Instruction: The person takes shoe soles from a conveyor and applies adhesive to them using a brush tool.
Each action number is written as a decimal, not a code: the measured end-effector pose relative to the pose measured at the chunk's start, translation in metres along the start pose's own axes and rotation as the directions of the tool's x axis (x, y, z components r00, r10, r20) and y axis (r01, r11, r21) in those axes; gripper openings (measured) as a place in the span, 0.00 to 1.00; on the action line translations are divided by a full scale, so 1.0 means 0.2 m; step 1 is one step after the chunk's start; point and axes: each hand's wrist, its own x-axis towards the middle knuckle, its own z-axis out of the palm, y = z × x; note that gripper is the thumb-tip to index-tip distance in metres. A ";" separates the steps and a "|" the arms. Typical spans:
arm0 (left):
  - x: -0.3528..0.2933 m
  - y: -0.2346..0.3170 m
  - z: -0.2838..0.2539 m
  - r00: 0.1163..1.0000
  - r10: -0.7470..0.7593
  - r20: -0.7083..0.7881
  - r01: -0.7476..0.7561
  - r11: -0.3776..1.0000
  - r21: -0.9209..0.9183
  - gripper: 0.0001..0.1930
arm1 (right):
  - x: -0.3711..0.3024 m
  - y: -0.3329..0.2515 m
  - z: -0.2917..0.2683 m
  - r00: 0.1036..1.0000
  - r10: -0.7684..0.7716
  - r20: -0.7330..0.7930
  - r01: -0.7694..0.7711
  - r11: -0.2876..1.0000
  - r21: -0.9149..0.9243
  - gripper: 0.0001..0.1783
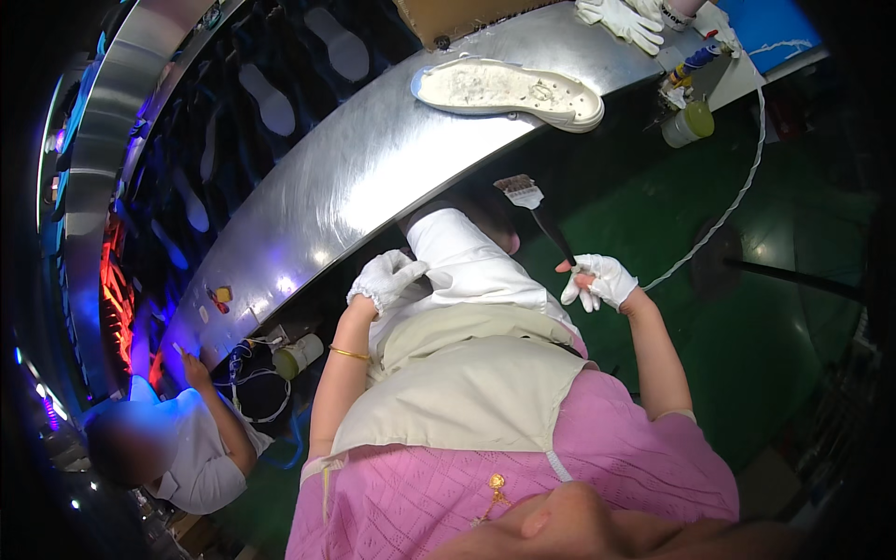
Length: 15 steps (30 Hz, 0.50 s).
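Note:
My right hand (pixel 599 283), in a white glove with some fingertips bare, grips the dark handle of a flat brush (pixel 525 194). The brush points up and to the left, its brownish bristles below the metal bench's edge. My left hand (pixel 387 280), also gloved in white, is over my lap with its fingers curled together; whether anything is in them is hidden. On the bench, apart from both hands, lies a pale shoe sole (pixel 509 91), its hollowed inside facing up and its right end past the edge.
The curved metal bench (pixel 317 187) runs beside a belt carrying several soles (pixel 268 99). White gloves (pixel 623 23) and a cardboard box (pixel 467 17) are at the back. A yellow-green container (pixel 689 125) and a cable (pixel 747 187) are at right. Another person (pixel 201 448) works at lower left.

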 end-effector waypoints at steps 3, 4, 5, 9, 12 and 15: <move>-0.01 0.05 -0.01 0.997 0.067 -0.034 -0.070 0.994 -0.080 0.22 | -0.04 -0.09 -0.01 1.000 0.015 0.000 -0.015 1.000 -0.008 0.20; -0.01 0.04 -0.06 0.995 0.087 -0.043 -0.092 0.985 -0.145 0.20 | 0.00 -0.12 0.02 1.000 0.001 0.021 -0.001 1.000 0.004 0.20; -0.01 0.05 -0.06 0.996 0.090 -0.021 -0.092 0.967 -0.236 0.17 | 0.00 -0.14 0.02 0.999 0.021 0.035 -0.022 0.999 0.035 0.21; -0.01 0.09 -0.12 0.967 0.233 -0.104 -0.255 0.892 -0.374 0.10 | 0.01 -0.27 0.05 1.000 0.007 0.030 -0.006 1.000 -0.010 0.22; 0.02 0.11 -0.18 0.941 0.240 -0.239 -0.318 0.867 -0.384 0.09 | 0.03 -0.45 0.06 0.999 -0.029 0.012 0.031 0.991 -0.127 0.18; 0.09 0.08 -0.27 0.809 0.354 -0.470 -0.517 0.808 -0.281 0.09 | 0.07 -0.69 0.00 0.993 -0.037 -0.111 0.010 0.971 -0.238 0.16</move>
